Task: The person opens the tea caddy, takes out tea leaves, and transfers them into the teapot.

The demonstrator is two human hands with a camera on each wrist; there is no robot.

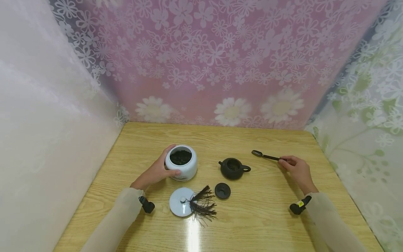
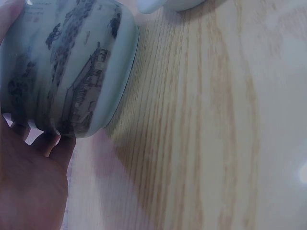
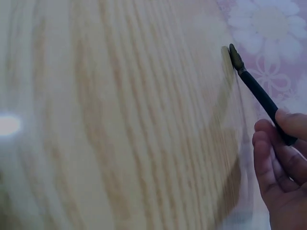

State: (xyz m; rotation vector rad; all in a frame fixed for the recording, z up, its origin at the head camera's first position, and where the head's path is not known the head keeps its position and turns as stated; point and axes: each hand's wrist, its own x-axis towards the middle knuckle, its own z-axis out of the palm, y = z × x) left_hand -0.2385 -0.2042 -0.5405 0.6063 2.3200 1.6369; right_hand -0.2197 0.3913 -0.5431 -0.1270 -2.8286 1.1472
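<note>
My left hand [image 1: 158,168] grips a white ceramic jar [image 1: 185,171] from its left side, thumb across the front. Dark loose tea leaves [image 1: 180,157] lie inside the jar. Printed scenery decorates the jar's wall [image 2: 62,62] in the left wrist view. Between thumb and fingers, my right hand [image 1: 297,171] pinches the handle end of a small dark tea scoop [image 1: 270,157]; its bowl points left. In the right wrist view the scoop [image 3: 259,91] is held near the table surface. Between the hands stands a dark teapot [image 1: 232,174], lidless, with some dark bits inside.
The jar's white lid [image 1: 180,206] lies in front of the jar, a dark tassel [image 1: 204,206] spread from its knob. A small dark teapot lid [image 1: 222,191] rests in front of the teapot. Floral curtains [image 1: 214,63] border the wooden table [image 1: 258,217] at the back and sides.
</note>
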